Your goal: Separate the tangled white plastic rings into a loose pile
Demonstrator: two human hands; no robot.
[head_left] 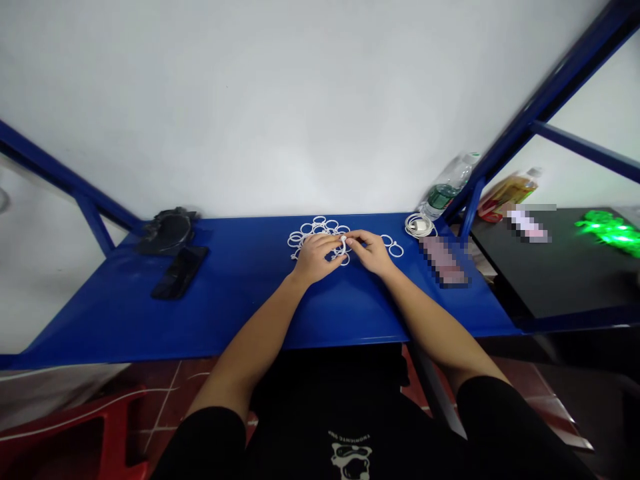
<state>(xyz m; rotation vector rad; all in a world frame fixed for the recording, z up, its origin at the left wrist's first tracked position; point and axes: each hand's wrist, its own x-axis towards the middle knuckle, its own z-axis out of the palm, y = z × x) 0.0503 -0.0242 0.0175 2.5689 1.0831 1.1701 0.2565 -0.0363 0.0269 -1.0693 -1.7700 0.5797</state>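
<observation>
Several white rings (315, 230) lie in a loose pile at the back middle of the blue table (240, 300). My left hand (315, 257) and my right hand (371, 252) meet just in front of the pile. Both have their fingers pinched on a small white ring piece (344, 241) held between them. Two more white rings (393, 245) lie just right of my right hand.
A black phone (180, 272) and a dark crumpled object (167, 230) lie at the table's left. A coiled white cable with charger (419, 227) and a plastic water bottle (447, 185) sit at the right. Blue frame posts rise on both sides; a black table adjoins right.
</observation>
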